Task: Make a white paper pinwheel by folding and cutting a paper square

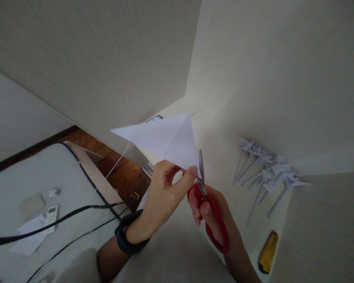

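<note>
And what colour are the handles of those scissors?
Red; the scissor handles show best in the head view.

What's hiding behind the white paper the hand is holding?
Part of what looks like a phone peeks out above the white paper. The paper hides the rest, and anything else it covers can't be seen.

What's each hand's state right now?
Left hand: closed, pinching the white paper.
Right hand: closed, holding the red-handled scissors, blades at the paper's edge.
</note>
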Demonstrator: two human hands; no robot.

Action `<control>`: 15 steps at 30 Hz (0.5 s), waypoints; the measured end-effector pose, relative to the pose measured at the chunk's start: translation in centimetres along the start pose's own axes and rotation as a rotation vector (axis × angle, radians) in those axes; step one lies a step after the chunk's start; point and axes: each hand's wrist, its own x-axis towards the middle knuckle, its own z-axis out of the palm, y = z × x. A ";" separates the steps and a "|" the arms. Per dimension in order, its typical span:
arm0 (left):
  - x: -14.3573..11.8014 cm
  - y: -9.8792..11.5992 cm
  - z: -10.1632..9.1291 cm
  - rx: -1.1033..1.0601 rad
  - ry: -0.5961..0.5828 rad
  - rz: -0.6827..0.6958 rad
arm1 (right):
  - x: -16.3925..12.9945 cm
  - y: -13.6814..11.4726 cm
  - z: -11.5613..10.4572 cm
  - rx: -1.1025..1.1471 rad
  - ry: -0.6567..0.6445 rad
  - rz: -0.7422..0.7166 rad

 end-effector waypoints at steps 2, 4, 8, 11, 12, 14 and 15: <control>0.0 0.0 0.0 0.002 -0.010 -0.004 | -0.1 0.0 0.0 0.004 -0.006 -0.004; 0.0 0.0 -0.1 0.006 -0.014 -0.007 | -0.2 0.0 -0.1 -0.003 -0.004 -0.015; -0.2 0.0 -0.2 0.015 -0.017 0.000 | -0.3 -0.1 0.0 -0.022 0.010 -0.025; -0.2 0.1 -0.1 0.017 0.000 0.012 | -0.2 -0.2 0.1 -0.026 0.031 -0.015; -0.2 0.1 -0.1 0.011 0.005 0.014 | -0.2 -0.2 0.1 -0.033 0.036 -0.010; -0.1 0.2 0.0 0.003 0.005 0.012 | -0.1 -0.2 0.1 -0.052 0.039 -0.002; -0.1 0.2 0.0 0.004 0.007 0.011 | -0.1 -0.2 0.1 -0.058 0.036 0.002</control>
